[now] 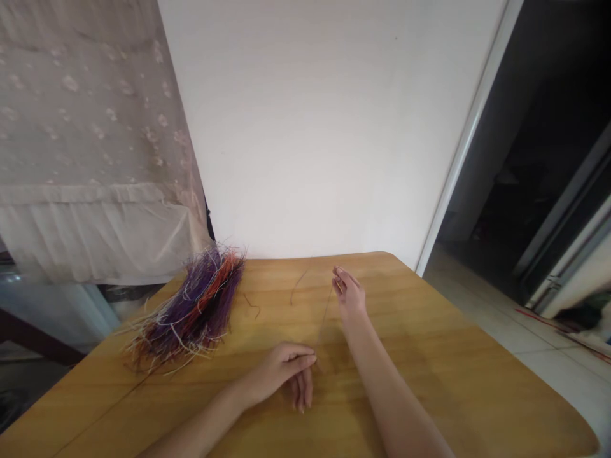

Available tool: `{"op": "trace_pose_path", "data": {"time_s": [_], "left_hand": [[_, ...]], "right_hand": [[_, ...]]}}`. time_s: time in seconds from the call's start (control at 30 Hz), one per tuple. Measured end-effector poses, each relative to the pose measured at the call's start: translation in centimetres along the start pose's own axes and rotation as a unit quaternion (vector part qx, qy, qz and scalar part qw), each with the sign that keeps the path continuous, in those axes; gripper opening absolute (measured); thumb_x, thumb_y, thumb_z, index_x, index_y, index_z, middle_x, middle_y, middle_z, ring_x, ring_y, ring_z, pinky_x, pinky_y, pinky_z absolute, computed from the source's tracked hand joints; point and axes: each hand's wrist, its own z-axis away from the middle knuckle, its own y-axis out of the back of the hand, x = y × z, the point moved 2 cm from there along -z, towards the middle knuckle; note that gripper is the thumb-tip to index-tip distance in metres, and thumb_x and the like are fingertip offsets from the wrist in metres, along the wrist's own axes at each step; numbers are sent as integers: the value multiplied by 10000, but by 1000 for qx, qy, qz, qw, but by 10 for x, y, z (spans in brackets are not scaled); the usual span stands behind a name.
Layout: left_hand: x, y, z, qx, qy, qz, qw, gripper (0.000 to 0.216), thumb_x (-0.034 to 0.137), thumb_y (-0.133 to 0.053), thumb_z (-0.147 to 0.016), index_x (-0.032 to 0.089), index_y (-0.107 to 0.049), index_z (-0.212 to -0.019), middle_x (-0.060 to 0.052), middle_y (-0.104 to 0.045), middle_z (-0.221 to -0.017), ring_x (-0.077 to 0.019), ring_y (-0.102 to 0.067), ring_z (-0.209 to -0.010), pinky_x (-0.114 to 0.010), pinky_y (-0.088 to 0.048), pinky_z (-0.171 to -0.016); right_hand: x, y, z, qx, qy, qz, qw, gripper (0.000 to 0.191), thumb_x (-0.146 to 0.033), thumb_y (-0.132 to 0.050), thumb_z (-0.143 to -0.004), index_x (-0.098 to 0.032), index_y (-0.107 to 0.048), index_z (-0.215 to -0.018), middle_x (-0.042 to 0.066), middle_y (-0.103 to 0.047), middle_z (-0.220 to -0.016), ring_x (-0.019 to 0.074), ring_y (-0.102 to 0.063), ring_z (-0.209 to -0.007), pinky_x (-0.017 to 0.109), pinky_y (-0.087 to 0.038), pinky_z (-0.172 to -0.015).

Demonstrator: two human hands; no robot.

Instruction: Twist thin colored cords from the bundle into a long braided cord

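My left hand [294, 372] is over the front middle of the table, thumb and forefinger pinched together at one end of a thin dark strand [327, 308]. Farther back and to the right, my right hand [349, 291] has its fingertips closed at the strand's upper end. The strand runs faintly between the two hands, slanting up to the right. To the left lies a thick bundle of purple, orange and pale fibres [191, 312], with loose ends sticking out all round.
A short curved strand [292, 292] and a small bent brown piece [252, 306] lie on the wooden table [458, 394]. Behind it stands a white wall [324, 127]. A floral curtain [90, 114] hangs at left; a dark doorway [501, 159] is at right.
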Motion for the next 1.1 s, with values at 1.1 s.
{"op": "trace_pose_path", "data": {"time_s": [1.1], "left_hand": [[42,61,5,193,-89,5,977,491,529,-620,-798,110,-650,-1053,-136,-705,-1000,-222,-648,-930,-351,-478,-880]], "right_hand": [[17,-32,30,-155,15,153,976,179,-273,-574,-903,-127,-606,-1000,31,-643,-926,132,-631,-740,297,-545,-649]]}}
